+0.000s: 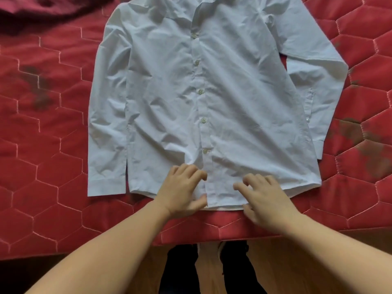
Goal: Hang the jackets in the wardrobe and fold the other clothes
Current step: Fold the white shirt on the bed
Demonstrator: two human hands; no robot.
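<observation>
Creased white cotton shirt [203,98] flat on hexagon-quilted red bedspread [42,145], left hand [182,190] and right hand [265,200] both loose-fingered, empty, on its hem.

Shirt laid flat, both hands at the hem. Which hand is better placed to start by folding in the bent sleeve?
Probably right. The right hand rests on the shirt nearer that bent sleeve; the left hand would have to cross over.

Red quilted bed cover [53,145], hexagon-stitched, stained in patches. White shirt [201,98] lies flat, front up, extending away from both hands [182,192] pressing its hem.
</observation>
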